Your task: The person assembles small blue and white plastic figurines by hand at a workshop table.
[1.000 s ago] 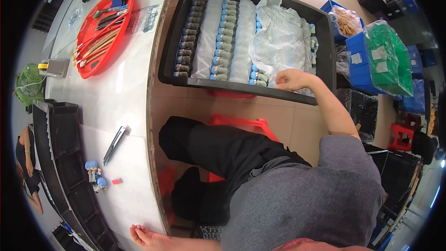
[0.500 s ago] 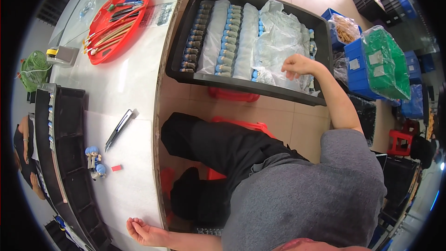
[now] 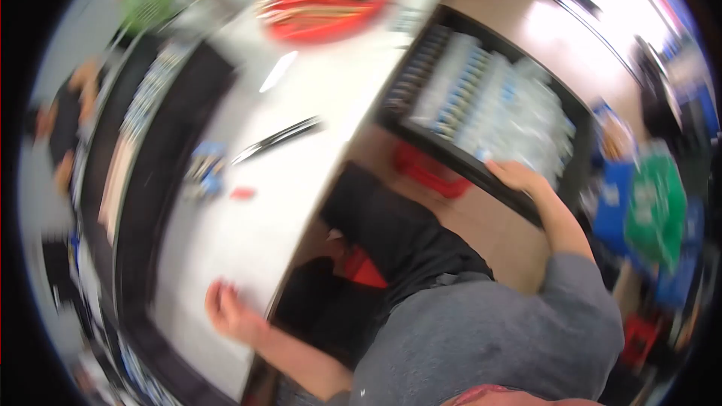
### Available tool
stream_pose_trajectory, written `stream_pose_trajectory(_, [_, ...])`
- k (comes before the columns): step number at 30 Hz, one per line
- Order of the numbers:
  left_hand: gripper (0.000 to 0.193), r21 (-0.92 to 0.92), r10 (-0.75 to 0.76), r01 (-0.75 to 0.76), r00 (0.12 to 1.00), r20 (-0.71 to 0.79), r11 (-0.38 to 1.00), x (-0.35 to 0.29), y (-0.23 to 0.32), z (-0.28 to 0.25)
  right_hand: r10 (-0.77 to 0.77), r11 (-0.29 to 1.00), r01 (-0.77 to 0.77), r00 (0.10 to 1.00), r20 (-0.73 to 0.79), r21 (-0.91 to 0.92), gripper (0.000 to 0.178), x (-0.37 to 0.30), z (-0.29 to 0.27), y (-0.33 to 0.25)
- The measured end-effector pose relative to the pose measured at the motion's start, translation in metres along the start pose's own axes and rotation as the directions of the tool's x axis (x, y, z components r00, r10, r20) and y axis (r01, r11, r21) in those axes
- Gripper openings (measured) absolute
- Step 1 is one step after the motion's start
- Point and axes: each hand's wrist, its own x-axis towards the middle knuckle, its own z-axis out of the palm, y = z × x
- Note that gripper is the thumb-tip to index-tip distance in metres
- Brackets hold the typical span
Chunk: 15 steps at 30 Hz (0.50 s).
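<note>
Reaching to the black tray [image 3: 445, 150] is the right hand [image 3: 520, 177]; the left hand [image 3: 237, 319] curls at the table [image 3: 226, 244]; both grips I cannot tell.

Right hand [image 3: 519, 176] at black tray [image 3: 444, 146] edge; left hand [image 3: 232, 317] over white table [image 3: 263, 237].

The person [image 3: 451, 361] is wearing a grey cloth top [image 3: 489, 323] with a short right sleeve [image 3: 575, 286] and loose black trousers [image 3: 410, 233] that are creasing softly, while the left hand [image 3: 235, 316] and right hand [image 3: 519, 175] are both showing bare.
</note>
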Motion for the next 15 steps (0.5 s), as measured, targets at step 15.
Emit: stream_pose_trajectory(15, [0.013,-0.189,0.001,0.021,0.993,0.116,0.982,-0.012,0.01,0.007,-0.966,0.16,0.985,0.143,-0.216,-0.061,0.015,-0.108,-0.029,-0.317])
